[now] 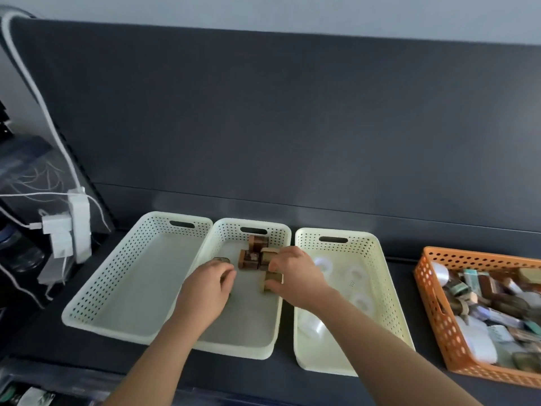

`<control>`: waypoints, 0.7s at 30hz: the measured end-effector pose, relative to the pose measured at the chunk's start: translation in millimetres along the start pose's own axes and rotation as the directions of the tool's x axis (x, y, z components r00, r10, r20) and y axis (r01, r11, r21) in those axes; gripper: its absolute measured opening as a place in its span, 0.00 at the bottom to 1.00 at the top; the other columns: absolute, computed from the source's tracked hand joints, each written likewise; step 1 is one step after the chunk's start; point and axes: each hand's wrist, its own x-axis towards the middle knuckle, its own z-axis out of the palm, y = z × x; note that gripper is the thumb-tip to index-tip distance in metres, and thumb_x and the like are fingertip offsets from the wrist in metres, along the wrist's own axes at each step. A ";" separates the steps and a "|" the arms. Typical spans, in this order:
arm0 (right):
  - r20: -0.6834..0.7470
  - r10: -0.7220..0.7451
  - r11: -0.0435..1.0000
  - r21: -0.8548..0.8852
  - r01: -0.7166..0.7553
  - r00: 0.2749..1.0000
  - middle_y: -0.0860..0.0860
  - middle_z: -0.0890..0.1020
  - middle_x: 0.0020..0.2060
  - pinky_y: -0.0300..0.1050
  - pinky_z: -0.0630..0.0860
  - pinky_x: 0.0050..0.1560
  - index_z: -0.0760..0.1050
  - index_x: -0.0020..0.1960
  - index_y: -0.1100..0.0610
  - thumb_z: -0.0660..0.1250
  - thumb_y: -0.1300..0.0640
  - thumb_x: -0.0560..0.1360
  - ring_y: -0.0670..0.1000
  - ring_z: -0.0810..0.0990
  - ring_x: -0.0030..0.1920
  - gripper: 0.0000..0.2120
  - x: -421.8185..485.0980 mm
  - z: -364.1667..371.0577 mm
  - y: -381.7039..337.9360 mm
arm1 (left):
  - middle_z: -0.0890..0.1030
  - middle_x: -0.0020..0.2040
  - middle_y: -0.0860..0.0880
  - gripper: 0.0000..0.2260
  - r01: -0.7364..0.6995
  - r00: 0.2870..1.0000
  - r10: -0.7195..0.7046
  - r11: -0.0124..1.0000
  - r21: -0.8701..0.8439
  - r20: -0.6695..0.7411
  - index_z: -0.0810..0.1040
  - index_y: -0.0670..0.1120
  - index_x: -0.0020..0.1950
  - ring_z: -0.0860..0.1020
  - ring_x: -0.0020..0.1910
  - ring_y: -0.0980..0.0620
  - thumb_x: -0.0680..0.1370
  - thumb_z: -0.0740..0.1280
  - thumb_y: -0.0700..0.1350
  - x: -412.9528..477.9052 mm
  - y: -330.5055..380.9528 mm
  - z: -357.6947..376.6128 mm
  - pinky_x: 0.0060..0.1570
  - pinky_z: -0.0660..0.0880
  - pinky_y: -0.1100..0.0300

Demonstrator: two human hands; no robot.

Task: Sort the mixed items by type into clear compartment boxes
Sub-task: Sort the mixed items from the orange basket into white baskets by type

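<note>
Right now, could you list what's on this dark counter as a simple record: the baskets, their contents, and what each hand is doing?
middle cream perforated plastic basket: small brown blocks
right cream perforated basket: white round items
orange perforated basket: mixed jumble
left hand: curled inside the middle basket, grip unclear
right hand: pinches tan block

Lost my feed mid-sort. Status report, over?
Right hand pinches small tan block in middle cream perforated plastic basket; left hand curled by small dark item, grip unclear. Brown wooden blocks alongside. Nothing in the way.
</note>
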 end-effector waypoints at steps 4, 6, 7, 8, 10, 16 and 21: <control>-0.132 0.038 0.995 0.100 -0.025 0.991 0.45 0.74 0.66 0.41 0.65 0.67 0.73 0.66 0.52 0.64 0.48 0.77 0.46 0.67 0.69 0.18 -39.9 -27.4 21.3 | 0.82 0.52 0.53 0.10 -0.081 0.995 0.077 0.994 -0.072 -0.058 0.82 0.48 0.57 0.79 0.48 0.54 0.79 0.65 0.47 3.6 48.7 2.0 0.48 0.75 0.61; -0.187 0.108 0.986 0.145 -0.081 0.976 0.43 0.74 0.65 0.39 0.67 0.64 0.72 0.66 0.50 0.64 0.48 0.77 0.44 0.70 0.66 0.18 -68.5 -43.7 39.1 | 0.82 0.52 0.53 0.11 -0.174 0.984 0.171 0.982 -0.076 -0.052 0.81 0.48 0.57 0.79 0.48 0.54 0.78 0.65 0.48 6.7 81.6 6.8 0.49 0.76 0.59; -0.213 0.143 0.981 0.163 -0.109 0.966 0.42 0.75 0.65 0.37 0.67 0.63 0.72 0.66 0.49 0.64 0.48 0.77 0.44 0.70 0.65 0.18 -84.2 -51.5 49.9 | 0.82 0.52 0.53 0.11 -0.217 0.976 0.213 0.972 -0.088 -0.043 0.82 0.47 0.57 0.79 0.49 0.53 0.78 0.65 0.48 7.6 99.8 10.4 0.49 0.76 0.58; -0.235 0.177 0.975 0.177 -0.137 0.956 0.41 0.75 0.65 0.36 0.66 0.62 0.72 0.67 0.49 0.64 0.48 0.77 0.43 0.71 0.65 0.18 -99.5 -58.8 61.5 | 0.82 0.52 0.52 0.11 -0.255 0.967 0.252 0.961 -0.111 -0.038 0.82 0.47 0.57 0.79 0.50 0.52 0.78 0.66 0.48 8.2 117.9 15.5 0.50 0.75 0.58; -0.256 0.237 0.964 0.183 -0.193 0.937 0.41 0.76 0.63 0.34 0.66 0.60 0.72 0.66 0.49 0.65 0.48 0.77 0.43 0.73 0.63 0.19 -130.3 -72.8 86.0 | 0.83 0.52 0.52 0.10 -0.324 0.945 0.325 0.931 -0.167 -0.027 0.82 0.46 0.56 0.79 0.52 0.51 0.78 0.67 0.47 7.4 154.5 28.7 0.52 0.73 0.60; -0.271 0.401 0.905 0.266 -0.332 0.875 0.43 0.80 0.58 0.30 0.69 0.51 0.76 0.64 0.49 0.66 0.51 0.77 0.42 0.78 0.55 0.16 -217.3 -112.5 167.5 | 0.78 0.59 0.58 0.15 -0.466 0.830 0.525 0.838 -0.283 0.189 0.77 0.53 0.64 0.73 0.60 0.58 0.78 0.64 0.54 -9.8 260.8 79.4 0.60 0.69 0.62; -0.211 0.442 0.874 0.321 -0.366 0.872 0.41 0.79 0.59 0.23 0.66 0.48 0.76 0.64 0.49 0.65 0.53 0.78 0.37 0.74 0.56 0.15 -256.4 -126.2 224.6 | 0.73 0.65 0.59 0.27 -0.450 0.720 0.475 0.875 -0.180 0.506 0.70 0.56 0.71 0.66 0.65 0.57 0.74 0.66 0.62 -19.8 309.2 117.6 0.63 0.67 0.59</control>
